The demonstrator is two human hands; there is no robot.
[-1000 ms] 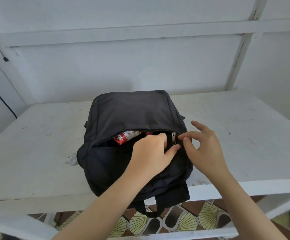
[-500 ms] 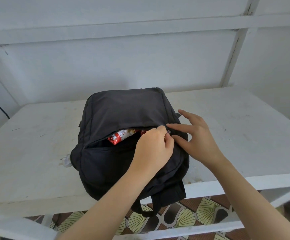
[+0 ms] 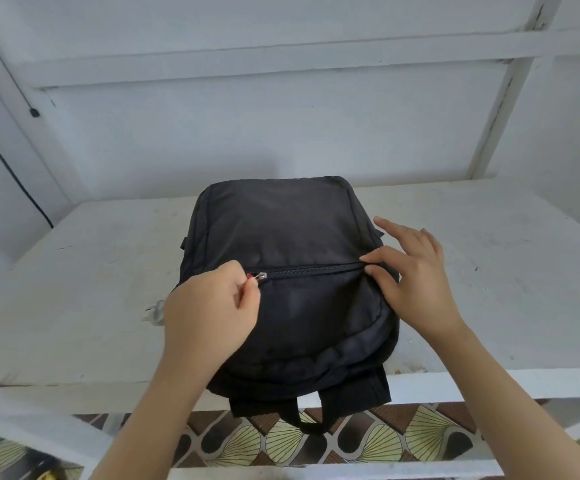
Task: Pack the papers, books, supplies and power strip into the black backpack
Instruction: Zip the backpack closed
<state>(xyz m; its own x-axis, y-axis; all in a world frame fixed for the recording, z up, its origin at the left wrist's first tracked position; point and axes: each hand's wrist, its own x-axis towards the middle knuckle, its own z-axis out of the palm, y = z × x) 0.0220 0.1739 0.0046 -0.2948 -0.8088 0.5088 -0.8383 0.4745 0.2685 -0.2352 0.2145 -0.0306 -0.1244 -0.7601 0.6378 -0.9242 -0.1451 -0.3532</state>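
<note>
Hands work the black backpack [image 3: 292, 230] on the white worktop [image 3: 73, 271]: the left hand [image 3: 212, 306] pinches the zipper pull [image 3: 259, 276] at the bag's left side, and the right hand [image 3: 409, 282] pinches the fabric at its right side. A second ago this pocket gaped over a red packet; now it is zipped nearly shut, so packing looks almost finished. A white plug [image 3: 156, 311] shows just left of the backpack.

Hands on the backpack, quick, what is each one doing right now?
Left hand: fingers pinch the zipper pull of the black backpack.
Right hand: thumb and forefinger pinch the backpack fabric at the zipper's far end.
</note>
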